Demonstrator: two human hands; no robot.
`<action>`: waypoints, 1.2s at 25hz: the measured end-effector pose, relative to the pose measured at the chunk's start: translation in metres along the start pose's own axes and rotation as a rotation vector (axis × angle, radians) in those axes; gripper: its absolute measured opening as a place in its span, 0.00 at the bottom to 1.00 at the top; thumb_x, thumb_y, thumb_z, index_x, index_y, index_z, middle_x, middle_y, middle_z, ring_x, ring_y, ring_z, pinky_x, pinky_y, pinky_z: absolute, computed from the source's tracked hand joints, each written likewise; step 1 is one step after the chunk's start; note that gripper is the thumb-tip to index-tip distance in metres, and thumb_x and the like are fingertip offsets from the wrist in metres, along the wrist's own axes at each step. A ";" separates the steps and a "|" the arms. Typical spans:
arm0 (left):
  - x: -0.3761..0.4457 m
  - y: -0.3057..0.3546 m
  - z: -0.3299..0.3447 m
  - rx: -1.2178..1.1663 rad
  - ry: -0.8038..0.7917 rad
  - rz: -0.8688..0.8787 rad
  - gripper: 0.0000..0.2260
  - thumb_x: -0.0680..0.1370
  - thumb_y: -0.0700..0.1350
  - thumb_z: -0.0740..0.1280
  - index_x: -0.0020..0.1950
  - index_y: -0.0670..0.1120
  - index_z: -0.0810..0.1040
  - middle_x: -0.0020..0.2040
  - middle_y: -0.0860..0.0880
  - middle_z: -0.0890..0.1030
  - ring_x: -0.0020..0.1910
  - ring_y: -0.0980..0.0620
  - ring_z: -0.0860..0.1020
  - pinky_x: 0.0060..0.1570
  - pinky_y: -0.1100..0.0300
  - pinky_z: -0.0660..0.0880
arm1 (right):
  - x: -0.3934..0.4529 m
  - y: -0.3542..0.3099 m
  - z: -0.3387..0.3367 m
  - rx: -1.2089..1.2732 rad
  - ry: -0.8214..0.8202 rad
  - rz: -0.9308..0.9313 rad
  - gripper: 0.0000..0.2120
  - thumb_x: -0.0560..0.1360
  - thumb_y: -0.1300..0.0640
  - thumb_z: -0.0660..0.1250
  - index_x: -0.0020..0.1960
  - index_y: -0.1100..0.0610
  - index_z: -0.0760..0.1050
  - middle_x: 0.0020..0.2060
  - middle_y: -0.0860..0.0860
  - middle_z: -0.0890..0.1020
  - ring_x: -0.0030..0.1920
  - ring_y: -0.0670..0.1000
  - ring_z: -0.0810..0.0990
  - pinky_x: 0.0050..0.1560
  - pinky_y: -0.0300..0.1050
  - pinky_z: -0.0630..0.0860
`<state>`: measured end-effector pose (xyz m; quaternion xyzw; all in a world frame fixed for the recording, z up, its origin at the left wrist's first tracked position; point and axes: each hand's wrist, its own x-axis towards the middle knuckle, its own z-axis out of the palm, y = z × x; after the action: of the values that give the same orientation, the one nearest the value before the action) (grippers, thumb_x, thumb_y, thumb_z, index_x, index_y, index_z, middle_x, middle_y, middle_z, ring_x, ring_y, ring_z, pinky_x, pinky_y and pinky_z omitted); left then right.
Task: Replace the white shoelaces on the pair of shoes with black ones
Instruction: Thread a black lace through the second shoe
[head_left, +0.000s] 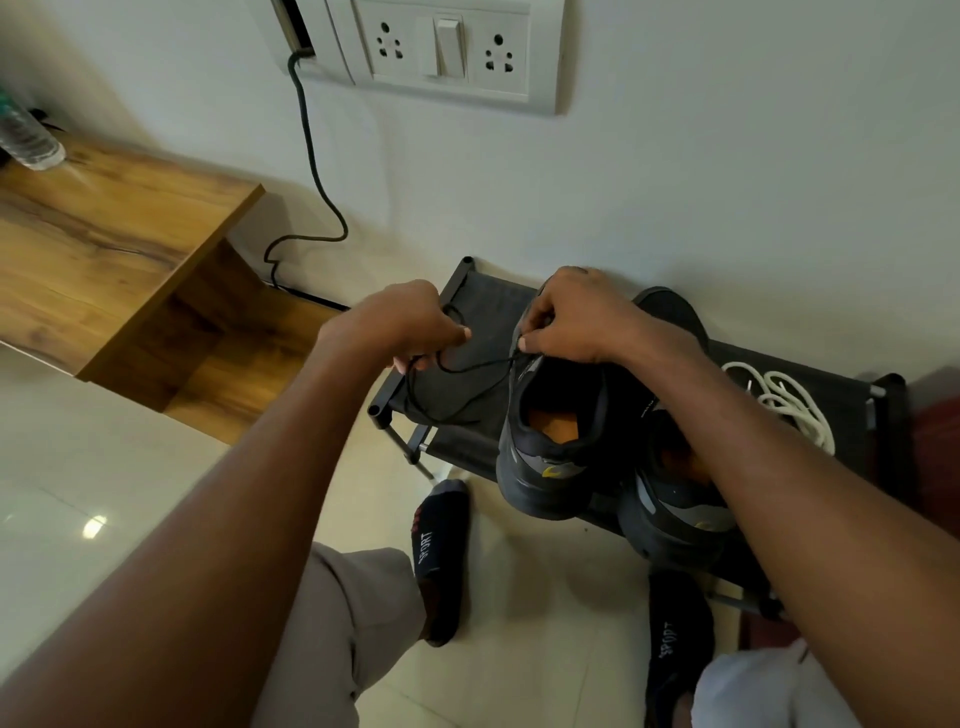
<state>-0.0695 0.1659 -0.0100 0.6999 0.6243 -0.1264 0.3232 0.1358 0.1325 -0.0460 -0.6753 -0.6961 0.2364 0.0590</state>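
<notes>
We find both hands raised over the shoe rack. The left hand has its fingers curled round a black shoelace, gripping it above the rack's left end. The right hand pinches the same lace between thumb and fingertips at the tongue of the left-hand shoe; the exact eyelet is hidden under the fingers. Between the two hands the lace runs in a slack line, and a loop of it hangs down onto the rack's fabric near the front left corner.

Beyond the hands, in order of size: a white wall behind everything, and a glossy tiled floor below. A wooden desk occupies the left, with a plastic water bottle lying at its far left edge. The black shoe rack stands against the wall, its top a dark fabric shelf on a tube frame.

On that shelf, a dark sneaker with an orange insole sits at the middle, heel overhanging the front edge. A second dark sneaker stands just beside it to the right, partly covered by the right forearm. The white shoelaces lie in a loose heap near the right end of the shelf, apart from both shoes.

A switch plate with two sockets is fixed high on the wall; a dark cable drops from its left edge toward the floor. The person's feet in dark socks printed "SPORT" rest on the tiles before the rack.
</notes>
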 end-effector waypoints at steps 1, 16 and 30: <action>0.001 0.001 0.002 0.049 0.014 -0.018 0.22 0.84 0.56 0.66 0.38 0.43 0.83 0.31 0.48 0.84 0.31 0.51 0.81 0.34 0.58 0.75 | 0.000 0.000 -0.001 0.002 -0.006 0.015 0.03 0.69 0.47 0.74 0.38 0.44 0.85 0.47 0.45 0.83 0.56 0.55 0.80 0.59 0.53 0.81; 0.004 0.040 -0.002 -0.514 -0.067 0.430 0.11 0.81 0.39 0.70 0.62 0.42 0.79 0.43 0.43 0.86 0.46 0.46 0.86 0.57 0.54 0.78 | -0.031 -0.002 -0.041 1.333 0.420 0.155 0.10 0.83 0.50 0.67 0.48 0.56 0.79 0.28 0.50 0.76 0.29 0.47 0.71 0.28 0.39 0.63; -0.023 0.067 -0.012 -1.174 -0.043 0.627 0.02 0.84 0.43 0.66 0.55 0.46 0.77 0.37 0.49 0.77 0.28 0.53 0.71 0.27 0.63 0.64 | -0.061 0.004 -0.056 0.863 0.315 -0.082 0.07 0.81 0.60 0.70 0.55 0.59 0.86 0.43 0.53 0.88 0.36 0.39 0.80 0.38 0.30 0.73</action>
<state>-0.0121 0.1538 0.0322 0.5534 0.3497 0.3207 0.6845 0.1667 0.0875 0.0165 -0.5884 -0.5428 0.3965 0.4493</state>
